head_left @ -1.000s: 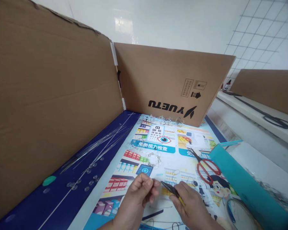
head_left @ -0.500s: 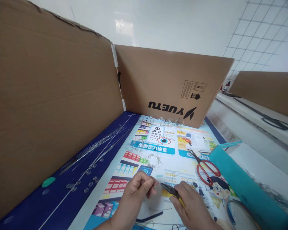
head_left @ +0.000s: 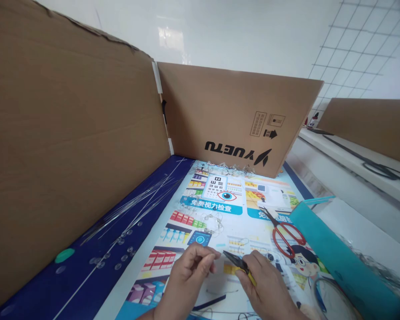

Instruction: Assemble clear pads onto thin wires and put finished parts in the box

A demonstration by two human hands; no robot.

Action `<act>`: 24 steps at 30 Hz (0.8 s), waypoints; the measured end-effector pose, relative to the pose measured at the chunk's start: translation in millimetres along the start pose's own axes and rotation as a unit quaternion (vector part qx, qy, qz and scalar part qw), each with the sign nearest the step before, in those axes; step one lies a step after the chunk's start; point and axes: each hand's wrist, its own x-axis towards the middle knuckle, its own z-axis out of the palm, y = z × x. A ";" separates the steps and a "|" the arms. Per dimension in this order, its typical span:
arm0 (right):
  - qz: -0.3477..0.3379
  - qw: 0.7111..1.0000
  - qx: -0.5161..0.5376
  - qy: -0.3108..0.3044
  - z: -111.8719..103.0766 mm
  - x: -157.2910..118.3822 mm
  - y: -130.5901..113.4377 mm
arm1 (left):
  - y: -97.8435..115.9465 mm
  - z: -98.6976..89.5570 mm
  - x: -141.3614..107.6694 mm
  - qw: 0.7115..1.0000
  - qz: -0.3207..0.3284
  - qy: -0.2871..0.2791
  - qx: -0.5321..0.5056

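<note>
Head view: we see the right hand (head_left: 266,281) wrapped around needle-nose pliers (head_left: 236,261) at near centre, their slim metal nose beside the left hand (head_left: 190,276), whose thumb and fingertips press together; we cannot tell on what. We judge the pliers stiff, fairly dense, best held by the smooth yellow handles (head_left: 252,278). Clear round discs (head_left: 124,258) lie left.

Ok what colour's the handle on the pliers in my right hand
What shows of the pliers' handle is yellow, in the head view.
</note>
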 end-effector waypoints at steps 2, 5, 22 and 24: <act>0.001 1.000 -0.003 0.003 0.2 1.0 0.2 | -1.6 -0.7 -0.3 1.000 0.009 -0.003 0.008; 0.006 1.000 -0.007 0.005 0.6 2.3 0.5 | -0.6 -1.3 -0.7 0.999 0.033 -0.003 0.036; 0.049 0.970 0.234 -0.044 -0.8 0.9 -5.5 | 19.0 -8.3 -9.6 0.962 0.201 -0.023 0.186; 0.064 0.955 0.284 -0.063 -3.2 1.6 -7.4 | 20.2 -8.3 -9.1 0.962 0.201 -0.028 0.182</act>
